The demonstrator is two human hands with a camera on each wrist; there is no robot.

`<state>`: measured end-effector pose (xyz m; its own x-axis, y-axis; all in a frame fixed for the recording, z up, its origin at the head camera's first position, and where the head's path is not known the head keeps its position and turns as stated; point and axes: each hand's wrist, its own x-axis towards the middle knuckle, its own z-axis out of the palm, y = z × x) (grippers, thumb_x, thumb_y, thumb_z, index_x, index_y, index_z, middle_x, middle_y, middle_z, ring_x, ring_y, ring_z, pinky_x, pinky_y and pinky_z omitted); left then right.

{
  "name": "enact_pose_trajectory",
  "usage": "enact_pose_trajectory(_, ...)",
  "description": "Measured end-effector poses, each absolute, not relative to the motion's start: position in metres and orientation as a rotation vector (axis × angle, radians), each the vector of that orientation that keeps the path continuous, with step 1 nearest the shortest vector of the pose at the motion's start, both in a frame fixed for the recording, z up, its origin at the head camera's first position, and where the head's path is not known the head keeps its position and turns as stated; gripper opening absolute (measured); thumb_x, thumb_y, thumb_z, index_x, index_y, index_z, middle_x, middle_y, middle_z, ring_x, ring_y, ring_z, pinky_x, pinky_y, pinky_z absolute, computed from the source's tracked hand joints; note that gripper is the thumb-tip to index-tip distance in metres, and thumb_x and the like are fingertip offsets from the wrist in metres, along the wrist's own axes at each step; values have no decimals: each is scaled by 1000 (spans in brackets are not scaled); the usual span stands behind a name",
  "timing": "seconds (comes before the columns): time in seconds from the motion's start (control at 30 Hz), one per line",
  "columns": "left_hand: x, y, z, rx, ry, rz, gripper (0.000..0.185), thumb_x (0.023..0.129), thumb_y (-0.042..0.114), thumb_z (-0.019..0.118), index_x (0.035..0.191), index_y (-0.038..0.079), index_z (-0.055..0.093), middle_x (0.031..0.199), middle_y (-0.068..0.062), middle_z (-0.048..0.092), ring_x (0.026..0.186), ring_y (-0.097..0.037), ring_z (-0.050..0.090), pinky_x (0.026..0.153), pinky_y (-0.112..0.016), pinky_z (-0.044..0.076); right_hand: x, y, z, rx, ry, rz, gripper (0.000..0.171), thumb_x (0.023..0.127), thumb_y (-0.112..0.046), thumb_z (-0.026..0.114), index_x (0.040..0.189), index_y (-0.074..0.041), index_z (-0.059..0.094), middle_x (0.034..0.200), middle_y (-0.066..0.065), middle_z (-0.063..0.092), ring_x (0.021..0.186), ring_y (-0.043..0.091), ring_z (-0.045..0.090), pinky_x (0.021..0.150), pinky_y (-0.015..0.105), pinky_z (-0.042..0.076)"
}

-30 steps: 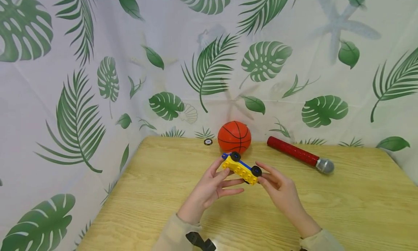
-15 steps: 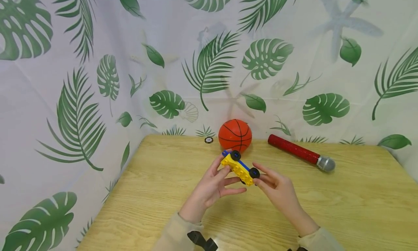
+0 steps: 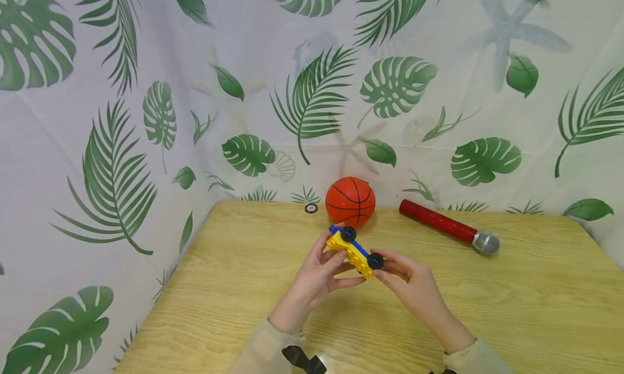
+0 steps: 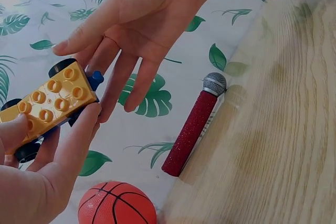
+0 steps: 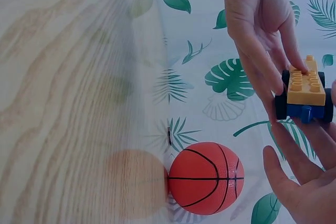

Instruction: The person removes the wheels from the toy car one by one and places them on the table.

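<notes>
I hold a toy car (image 3: 355,255) between both hands, raised above the table (image 3: 234,271), in front of the ball as I look down. My left hand (image 3: 314,274) grips the car's yellow body narrowly, thumb on the studded face and the other fingers reaching behind and below it. My right hand (image 3: 416,282) pinches the opposite end by its black wheel (image 3: 375,261) with thumb and forefinger; its other fingers lie long and spread, as the wrist views show. The car is tipped on its side, studs towards me, its blue strip uppermost, slanting down from my left hand to my right.

The orange ball (image 3: 350,202) rests at the table's back edge, left of the middle. Just beside it, towards the back left corner, a small black-and-white disc (image 3: 311,208) sits by that edge. Right of the ball, a red microphone (image 3: 439,221) lies aslant, its silver head pointing towards the right edge. A leaf-printed cloth (image 3: 419,30) hangs behind the table.
</notes>
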<state>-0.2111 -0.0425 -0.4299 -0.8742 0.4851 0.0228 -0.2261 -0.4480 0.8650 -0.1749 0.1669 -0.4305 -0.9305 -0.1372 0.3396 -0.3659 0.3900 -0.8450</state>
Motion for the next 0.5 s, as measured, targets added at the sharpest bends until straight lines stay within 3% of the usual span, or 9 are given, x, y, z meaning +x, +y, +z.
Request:
enact_pose_trajectory(0.17,-211,-43,-430,382,1355,2321,52,105,10,47,151,28,34,134,-6,52,108,-22,64,90,-53,55,-175,166,-428,429,-2471,1542,31,95,-14,67,123,-3,67,115,12,73,97,-2,65,90,35,57)
enact_pose_trajectory(0.27,-211,-43,-429,391,1372,2305,50,105,9,46,151,26,34,131,-5,53,108,-22,63,91,-54,55,-175,167,-425,418,-2494,1557,29,94,-15,68,120,-3,69,112,11,74,95,-2,65,91,33,57)
enact_pose_trajectory(0.5,-210,-46,-432,413,1386,2273,50,105,8,45,149,29,37,127,-5,55,109,-23,63,89,-55,55,-173,168,-417,392,-2570,1573,26,90,-18,73,112,-5,71,103,9,76,94,12,70,84,28,58)
